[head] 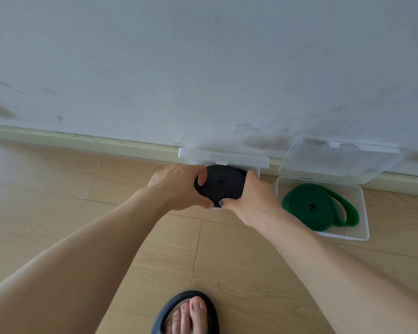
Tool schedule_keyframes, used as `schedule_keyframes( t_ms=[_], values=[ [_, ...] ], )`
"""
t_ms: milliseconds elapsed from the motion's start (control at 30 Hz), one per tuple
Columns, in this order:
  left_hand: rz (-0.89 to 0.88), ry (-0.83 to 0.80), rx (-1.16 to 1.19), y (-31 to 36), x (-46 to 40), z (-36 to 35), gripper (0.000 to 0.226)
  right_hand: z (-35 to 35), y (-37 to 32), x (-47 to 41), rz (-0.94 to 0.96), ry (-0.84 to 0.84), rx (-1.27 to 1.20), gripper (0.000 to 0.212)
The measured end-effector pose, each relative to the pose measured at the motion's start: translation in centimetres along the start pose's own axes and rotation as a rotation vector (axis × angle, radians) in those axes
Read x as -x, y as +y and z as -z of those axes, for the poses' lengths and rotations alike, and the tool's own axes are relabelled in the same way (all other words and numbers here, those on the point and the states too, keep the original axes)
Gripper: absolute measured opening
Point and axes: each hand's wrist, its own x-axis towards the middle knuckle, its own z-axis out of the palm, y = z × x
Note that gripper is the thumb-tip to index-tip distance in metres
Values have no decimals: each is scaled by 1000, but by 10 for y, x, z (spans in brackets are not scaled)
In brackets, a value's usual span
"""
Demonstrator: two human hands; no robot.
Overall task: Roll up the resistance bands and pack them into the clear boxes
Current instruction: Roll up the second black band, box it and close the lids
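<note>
Both hands grip a rolled black band over a clear box by the wall.

From the head view, the left hand (179, 186) and right hand (250, 201) curl their fingers round the black band (220, 185), holding it between them above the clear box (223, 158), lid open. Just right of the right hand, a green band (316, 206) lies in a second open box (361, 213) on the wooden floor (58, 189).

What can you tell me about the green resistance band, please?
The green resistance band is a flat, matte, rubbery-looking strip coiled into a flat roll, its outer end springing loose in a loop at the right. It lies flat inside the right clear box, whose lid stands open against the wall. No hand touches it.
</note>
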Motion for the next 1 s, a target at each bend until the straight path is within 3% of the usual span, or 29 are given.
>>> schedule_keyframes(
  t_ms=[333,467,567,733,833,900,1000],
  values=[
    [180,-46,230,13,-3,-2,45,5,-5,0,1,30,109,64],
    [200,-35,258,17,1,-6,45,6,-4,4,46,45,234,51],
    [157,20,255,10,12,-14,47,2,-3,10,75,82,263,53],
    [-49,292,104,-4,35,-31,45,1,4,20,103,95,155,59],
    [-77,291,150,-2,36,-32,52,5,12,22,143,81,77,64],
    [-114,263,145,-1,37,-28,61,7,17,23,159,103,-16,56],
    [-65,347,188,-3,46,-19,69,9,30,24,162,314,-186,33]
  ],
)
